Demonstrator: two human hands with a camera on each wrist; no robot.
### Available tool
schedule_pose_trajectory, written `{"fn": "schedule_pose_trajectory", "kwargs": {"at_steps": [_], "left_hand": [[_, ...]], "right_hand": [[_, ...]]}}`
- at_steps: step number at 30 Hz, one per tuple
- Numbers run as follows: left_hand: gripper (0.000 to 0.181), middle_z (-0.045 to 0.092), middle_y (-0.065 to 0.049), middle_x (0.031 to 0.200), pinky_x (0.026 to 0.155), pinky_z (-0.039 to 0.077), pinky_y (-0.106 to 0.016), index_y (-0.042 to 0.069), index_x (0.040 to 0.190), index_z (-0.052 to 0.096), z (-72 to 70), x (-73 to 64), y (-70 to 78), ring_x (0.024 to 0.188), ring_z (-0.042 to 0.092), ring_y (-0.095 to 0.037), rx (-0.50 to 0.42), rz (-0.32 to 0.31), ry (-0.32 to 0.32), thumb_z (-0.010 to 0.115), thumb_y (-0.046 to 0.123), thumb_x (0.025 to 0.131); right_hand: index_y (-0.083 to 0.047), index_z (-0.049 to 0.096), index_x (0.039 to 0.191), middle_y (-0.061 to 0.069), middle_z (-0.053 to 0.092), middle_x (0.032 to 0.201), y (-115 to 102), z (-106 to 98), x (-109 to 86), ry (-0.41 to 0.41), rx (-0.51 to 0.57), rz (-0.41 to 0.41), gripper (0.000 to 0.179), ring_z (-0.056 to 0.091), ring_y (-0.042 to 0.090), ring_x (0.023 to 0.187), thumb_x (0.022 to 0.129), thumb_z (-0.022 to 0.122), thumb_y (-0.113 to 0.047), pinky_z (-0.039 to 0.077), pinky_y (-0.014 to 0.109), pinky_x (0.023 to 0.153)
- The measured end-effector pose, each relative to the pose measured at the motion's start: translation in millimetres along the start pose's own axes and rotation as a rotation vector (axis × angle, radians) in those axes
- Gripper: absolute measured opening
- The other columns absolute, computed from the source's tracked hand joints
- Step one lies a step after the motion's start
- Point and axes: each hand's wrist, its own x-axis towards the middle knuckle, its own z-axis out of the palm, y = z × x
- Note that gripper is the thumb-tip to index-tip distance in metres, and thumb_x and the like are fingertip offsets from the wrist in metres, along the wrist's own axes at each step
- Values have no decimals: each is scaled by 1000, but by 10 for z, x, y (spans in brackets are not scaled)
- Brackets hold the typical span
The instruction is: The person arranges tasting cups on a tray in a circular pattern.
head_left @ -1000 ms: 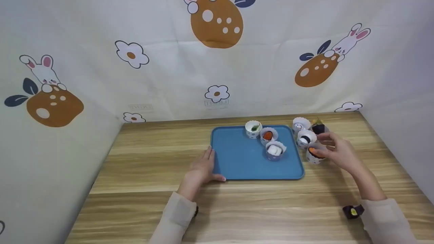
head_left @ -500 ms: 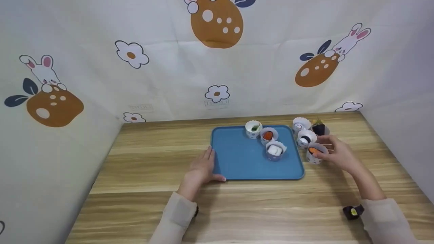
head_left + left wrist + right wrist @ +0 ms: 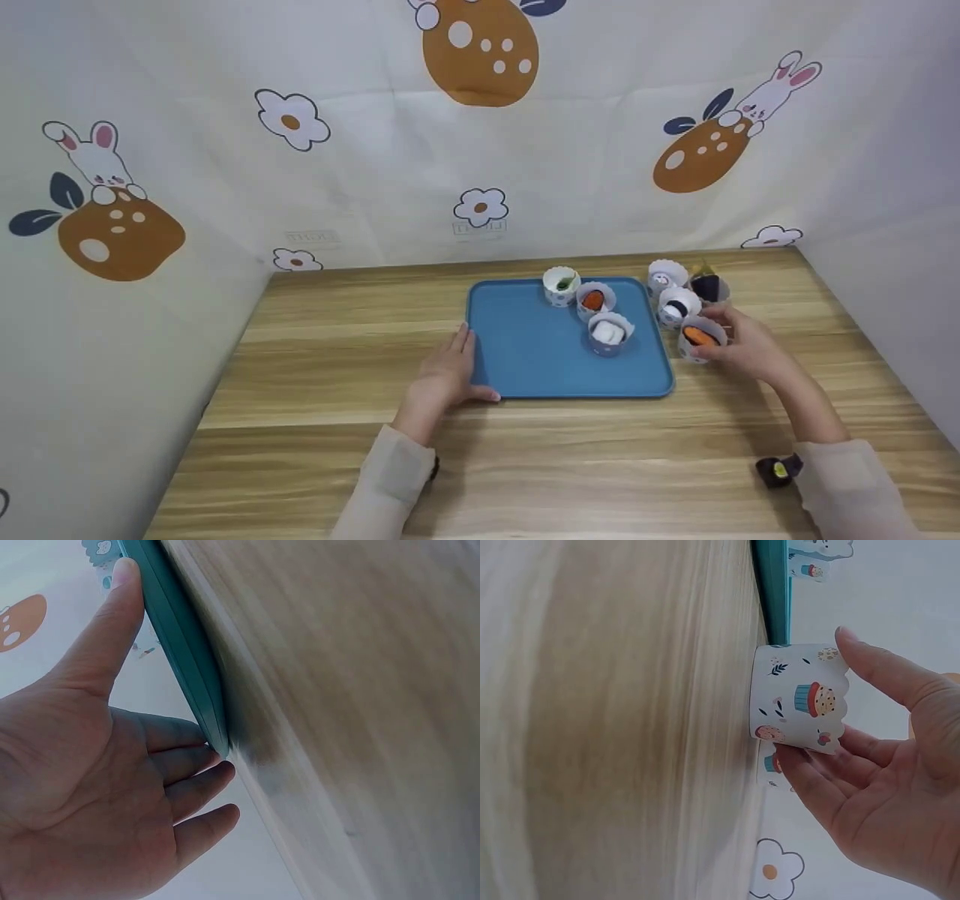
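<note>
My left hand rests against the blue tray, fingers along its left edge and thumb at the front corner. In the left wrist view the fingers are fairly straight beside the tray's edge. Just right of the tray, my right hand holds a paper baking cup with orange-topped sushi in it. The right wrist view shows the cup printed with cupcakes and standing upright on the table, thumb at its rim and fingers along the opposite side.
On the tray's right half stand cups with green, orange-red and white contents. Three more cups, one holding black-banded sushi, crowd behind the right hand. A dark sushi roll lies by the right sleeve. A patterned cloth backs the table.
The right hand has lowered slightly and drawn its thumb and fingers in around the cup with orange-topped sushi. The left hand and tray have stayed put.
</note>
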Motion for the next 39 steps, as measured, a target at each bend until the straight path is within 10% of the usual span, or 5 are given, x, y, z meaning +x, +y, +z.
{"fn": "schedule_pose_trajectory", "kwargs": {"at_steps": [39], "left_hand": [[113, 13, -20, 167, 125, 25, -46, -4, 157, 19, -1, -11, -6, 154, 19, -34, -29, 7, 3, 79, 52, 79]], "right_hand": [[9, 47, 136, 36, 52, 136, -76, -25, -81, -5, -80, 41, 60, 53, 47, 120, 89, 73, -19, 46, 61, 98]]}}
